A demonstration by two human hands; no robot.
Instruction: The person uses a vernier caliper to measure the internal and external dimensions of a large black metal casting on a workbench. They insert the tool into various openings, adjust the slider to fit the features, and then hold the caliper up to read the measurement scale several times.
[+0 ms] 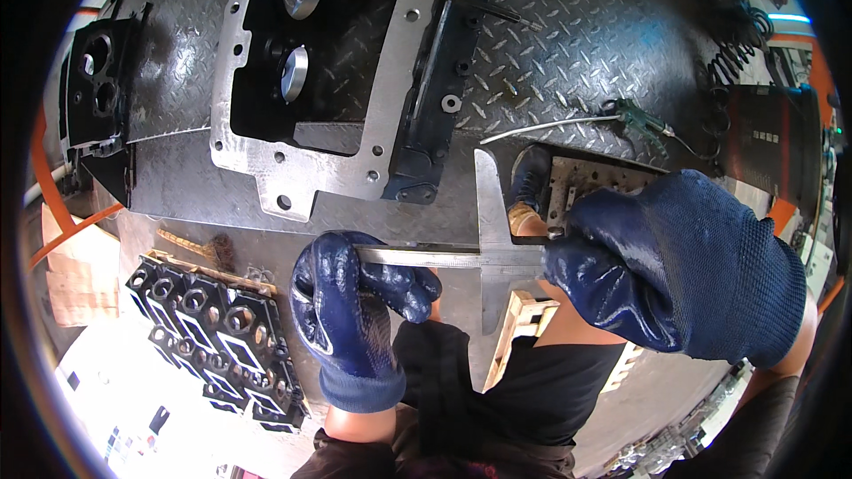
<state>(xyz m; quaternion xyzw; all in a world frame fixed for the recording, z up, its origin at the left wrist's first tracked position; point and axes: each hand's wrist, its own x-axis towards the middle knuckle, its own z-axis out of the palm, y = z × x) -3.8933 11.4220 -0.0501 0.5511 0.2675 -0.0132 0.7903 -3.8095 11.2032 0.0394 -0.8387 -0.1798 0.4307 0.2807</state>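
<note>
I hold a long steel vernier caliper [490,204] level in front of me, above my lap. My left hand [351,306], in a dark blue coated glove, is closed around the end of its beam. Wearing a matching glove, my right hand [679,266] grips the other end, by the jaws; its fingers hide that part of the tool. One broad jaw stands up between the hands, with another point reaching down. Just beyond the caliper, a black cast-metal housing [399,53] with a machined flange, bolt holes and round bores rests on the bench.
The bench has a diamond-plate top [568,62]. A green air blow gun [641,120] with a long nozzle lies at right, near a coiled black hose [732,58]. Another black housing [98,80] stands far left. Several castings [217,319] sit on a pallet at lower left.
</note>
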